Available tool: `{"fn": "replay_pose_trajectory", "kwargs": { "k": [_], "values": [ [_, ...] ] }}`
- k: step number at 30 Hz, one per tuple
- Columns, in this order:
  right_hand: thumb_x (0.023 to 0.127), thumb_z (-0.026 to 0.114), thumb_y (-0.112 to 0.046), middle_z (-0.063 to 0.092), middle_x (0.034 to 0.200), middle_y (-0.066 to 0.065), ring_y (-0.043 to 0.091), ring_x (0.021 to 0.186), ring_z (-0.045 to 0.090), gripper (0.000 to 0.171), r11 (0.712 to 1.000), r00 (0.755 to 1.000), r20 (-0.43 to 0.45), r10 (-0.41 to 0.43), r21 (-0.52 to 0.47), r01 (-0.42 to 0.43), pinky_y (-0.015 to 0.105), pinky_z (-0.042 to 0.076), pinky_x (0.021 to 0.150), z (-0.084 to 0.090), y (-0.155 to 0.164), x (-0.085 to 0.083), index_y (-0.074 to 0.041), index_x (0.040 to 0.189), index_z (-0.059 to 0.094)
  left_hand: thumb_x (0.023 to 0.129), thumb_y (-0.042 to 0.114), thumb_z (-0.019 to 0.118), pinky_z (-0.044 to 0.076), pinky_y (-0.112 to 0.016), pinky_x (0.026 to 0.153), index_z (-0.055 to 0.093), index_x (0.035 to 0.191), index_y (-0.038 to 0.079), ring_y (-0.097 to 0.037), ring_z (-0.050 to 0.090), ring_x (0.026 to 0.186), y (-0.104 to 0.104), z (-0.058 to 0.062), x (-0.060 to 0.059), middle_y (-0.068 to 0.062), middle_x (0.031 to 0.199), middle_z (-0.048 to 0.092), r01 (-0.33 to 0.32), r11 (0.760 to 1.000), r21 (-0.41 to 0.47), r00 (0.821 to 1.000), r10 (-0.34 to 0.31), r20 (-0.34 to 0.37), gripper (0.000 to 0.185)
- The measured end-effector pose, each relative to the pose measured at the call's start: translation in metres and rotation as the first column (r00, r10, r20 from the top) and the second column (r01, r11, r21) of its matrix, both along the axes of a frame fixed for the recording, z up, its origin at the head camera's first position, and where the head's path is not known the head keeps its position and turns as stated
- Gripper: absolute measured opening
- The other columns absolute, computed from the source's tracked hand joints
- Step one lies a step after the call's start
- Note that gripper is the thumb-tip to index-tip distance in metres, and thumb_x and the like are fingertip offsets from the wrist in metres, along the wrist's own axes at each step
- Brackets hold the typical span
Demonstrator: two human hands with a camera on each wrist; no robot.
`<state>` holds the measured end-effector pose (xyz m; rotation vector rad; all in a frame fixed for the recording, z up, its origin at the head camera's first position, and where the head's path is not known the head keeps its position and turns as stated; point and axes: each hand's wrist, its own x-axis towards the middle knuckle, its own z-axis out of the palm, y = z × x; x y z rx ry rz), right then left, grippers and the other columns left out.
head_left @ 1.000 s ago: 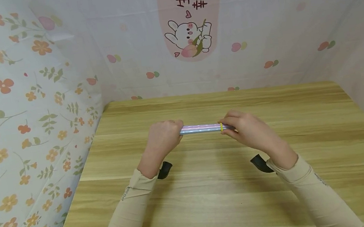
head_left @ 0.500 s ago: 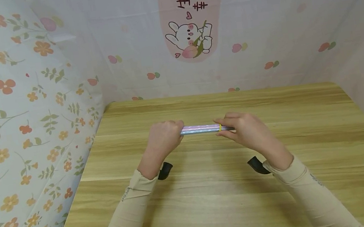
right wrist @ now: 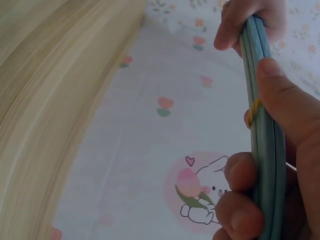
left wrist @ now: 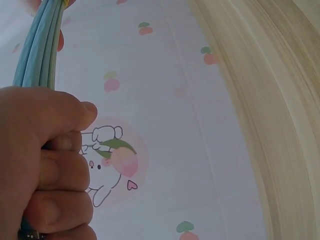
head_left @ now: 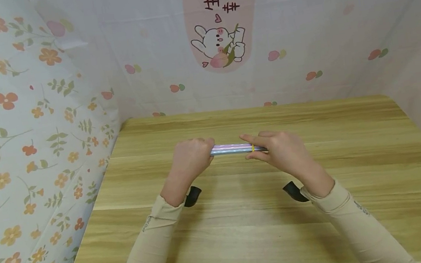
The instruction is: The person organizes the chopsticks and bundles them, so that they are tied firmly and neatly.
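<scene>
Bundled sticks [head_left: 231,149] lie level above the wooden table [head_left: 225,237], long axis side to side, nearly parallel to the table's far edge. Their left end runs into the left hand [head_left: 190,161], fist wrapped round it; the right hand [head_left: 286,150] grips the other end by a yellow band [right wrist: 255,114]. Beyond the table hangs printed cloth [head_left: 300,24].
</scene>
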<state>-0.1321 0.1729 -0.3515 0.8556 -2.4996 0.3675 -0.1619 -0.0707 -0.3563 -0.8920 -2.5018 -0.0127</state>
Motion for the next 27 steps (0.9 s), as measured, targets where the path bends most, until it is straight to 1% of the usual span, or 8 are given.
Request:
{"fn": "replay_pose_trajectory", "kwargs": {
  "k": [5,8,11,15,19,23,27],
  "values": [
    [0.07,0.08,-0.036,0.06,0.069,-0.004,0.005,0.049,0.042,0.055,1.0,1.0,0.009,0.023,0.012,-0.023,0.02,0.033,0.044,-0.001,0.003,0.001,-0.018,0.12,0.068,0.079,0.01,0.07,0.014,-0.021,0.044,0.044,0.061,0.014,-0.008,0.017,0.049,-0.001,-0.002,0.002,0.006,0.053,0.021,-0.001,1.0,-0.028,1.0,0.001,-0.005,0.032],
    [0.071,0.082,-0.031,0.063,0.074,-0.002,0.006,0.053,0.047,0.054,0.999,0.998,0.046,0.037,-0.012,-0.036,0.022,0.038,0.047,0.0,0.005,0.002,-0.014,0.121,0.067,0.078,0.008,0.069,0.014,-0.021,0.043,0.044,0.061,0.014,-0.008,0.018,0.049,0.0,-0.002,0.003,0.006,0.053,0.021,0.001,1.0,-0.012,1.0,-0.001,-0.004,0.031],
    [0.072,0.082,-0.025,0.069,0.082,0.002,0.007,0.06,0.054,0.05,0.998,0.994,0.101,0.041,-0.054,-0.036,0.025,0.044,0.053,0.004,0.007,0.003,-0.01,0.118,0.068,0.078,0.005,0.068,0.014,-0.021,0.043,0.043,0.061,0.014,-0.008,0.017,0.05,0.001,-0.001,0.002,0.006,0.053,0.021,0.007,1.0,0.001,1.0,-0.007,-0.011,0.031],
    [0.074,0.081,-0.019,0.07,0.088,0.005,0.01,0.067,0.06,0.037,0.995,0.982,0.181,0.057,-0.097,-0.04,0.028,0.05,0.059,0.008,0.008,0.004,-0.005,0.105,0.068,0.078,0.006,0.069,0.014,-0.021,0.043,0.042,0.06,0.014,-0.008,0.017,0.05,0.0,-0.001,0.002,0.007,0.053,0.021,0.01,1.0,0.001,1.0,-0.01,-0.013,0.033],
    [0.076,0.08,-0.016,0.068,0.084,0.004,0.011,0.068,0.059,0.024,0.993,0.971,0.231,0.07,-0.109,-0.046,0.029,0.05,0.061,0.011,0.011,0.004,-0.005,0.093,0.067,0.079,0.004,0.066,0.014,-0.022,0.043,0.041,0.06,0.015,-0.008,0.017,0.05,-0.001,-0.002,0.001,0.007,0.053,0.02,0.012,1.0,0.005,1.0,-0.012,0.013,0.033],
    [0.078,0.078,-0.014,0.068,0.083,0.004,0.011,0.068,0.058,0.019,0.996,0.968,0.245,0.062,-0.083,-0.043,0.029,0.049,0.061,0.013,0.012,0.004,-0.004,0.091,0.068,0.081,0.007,0.067,0.014,-0.021,0.044,0.042,0.062,0.014,-0.008,0.017,0.05,-0.001,-0.001,0.0,0.006,0.053,0.021,0.018,1.0,-0.005,0.999,-0.018,0.038,0.032],
    [0.08,0.076,-0.013,0.067,0.08,0.004,0.01,0.066,0.056,0.017,0.997,0.973,0.217,0.08,-0.038,-0.074,0.028,0.048,0.059,0.013,0.011,0.003,-0.002,0.091,0.069,0.082,0.01,0.069,0.015,-0.022,0.044,0.043,0.062,0.014,-0.008,0.018,0.049,0.0,-0.001,-0.002,0.006,0.053,0.022,0.019,1.0,-0.016,0.999,-0.018,0.027,0.033]
  ]
}}
